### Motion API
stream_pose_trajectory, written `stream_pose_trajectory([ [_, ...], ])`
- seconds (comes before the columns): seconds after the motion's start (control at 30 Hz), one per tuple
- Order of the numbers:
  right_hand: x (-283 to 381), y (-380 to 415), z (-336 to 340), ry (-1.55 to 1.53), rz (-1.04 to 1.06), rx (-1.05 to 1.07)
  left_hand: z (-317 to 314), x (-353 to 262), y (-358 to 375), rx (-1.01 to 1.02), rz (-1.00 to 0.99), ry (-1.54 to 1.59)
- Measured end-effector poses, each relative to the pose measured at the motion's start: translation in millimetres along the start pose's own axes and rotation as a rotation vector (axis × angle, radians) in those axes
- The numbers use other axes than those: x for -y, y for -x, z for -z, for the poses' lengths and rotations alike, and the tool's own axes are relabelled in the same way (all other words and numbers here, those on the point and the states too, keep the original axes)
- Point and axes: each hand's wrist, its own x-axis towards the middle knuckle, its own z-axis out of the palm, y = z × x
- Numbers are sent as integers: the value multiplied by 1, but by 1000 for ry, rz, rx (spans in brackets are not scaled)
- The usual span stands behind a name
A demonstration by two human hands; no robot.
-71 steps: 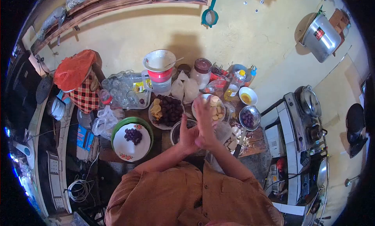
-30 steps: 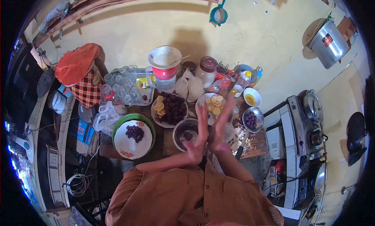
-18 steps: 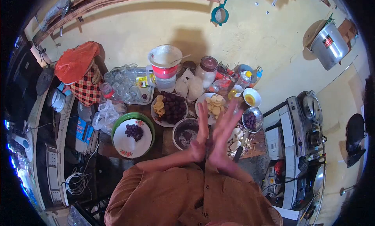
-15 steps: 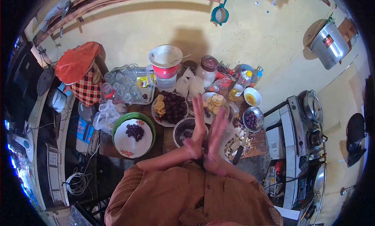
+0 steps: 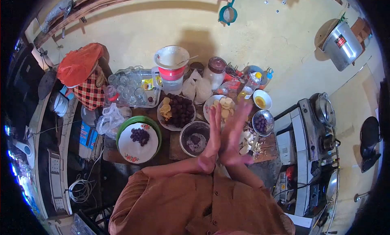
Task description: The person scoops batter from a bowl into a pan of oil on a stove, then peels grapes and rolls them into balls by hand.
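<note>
My left hand [image 5: 211,147] and my right hand [image 5: 235,141] are raised in front of my chest, palms facing, fingers stretched out. Whether anything lies between the palms is hidden. Just left of them is a metal bowl [image 5: 185,133] holding a purple dough-like lump [image 5: 196,141] dusted with white powder. Behind stands a plate of dark purple and yellow balls [image 5: 180,112]; partly behind my fingers is a plate of pale yellow pieces [image 5: 226,105]. Further left, small purple balls [image 5: 140,136] lie on a white flowered plate [image 5: 134,151].
A long-handled strainer [image 5: 263,122] with purple balls and a small bowl of yellow liquid [image 5: 262,100] are on the right. At the back stand a pitcher [image 5: 172,86], plastic bags [image 5: 202,90] and a tray of glasses [image 5: 130,88]. A stove [image 5: 310,129] is far right.
Both hands have shifted slightly right, with the right hand blurred by motion. More of the metal bowl and its purple lump shows now.
</note>
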Motion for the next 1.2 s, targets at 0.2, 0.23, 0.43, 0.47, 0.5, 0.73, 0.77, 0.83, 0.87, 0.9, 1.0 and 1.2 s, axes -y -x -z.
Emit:
stream_pose_trajectory([
  [0.2, 27, 4, -11, 733, -450, 213, 6, -14, -14, -37, 47, -16],
  [0.23, 26, -2, 0, 941, -425, 323, 4, -17, -15, -51, -1, 43],
  [0.43, 12, 10, 2, 388, -105, 199, 7, -5, -8, -93, 167, -33],
  [0.47, 14, 21, 10, 573, -126, 281, 10, -8, -11, -132, 220, -49],
  [0.5, 16, 22, 11, 759, -146, 363, 15, -8, -13, -116, 181, -16],
  [0.73, 11, -38, 11, 923, 196, 350, -3, -20, 0, -259, 406, 365],
  [0.77, 21, -36, 6, 979, 70, 306, 0, -15, 1, -428, 521, 628],
  [0.83, 30, -47, 0, 1003, 116, 307, 12, -18, -2, -428, 666, 781],
  [0.87, 34, -52, -2, 1025, 165, 313, 17, -19, -3, -425, 806, 933],
  [0.9, 42, -53, -1, 1024, 167, 313, 17, -17, -1, -474, 787, 886],
  [1.0, 61, -47, 6, 1141, 27, 345, 25, -18, -4, -435, 680, 893],
  [1.2, 64, -26, -2, 1406, -83, 485, 31, -23, -10, -419, 613, 852],
])
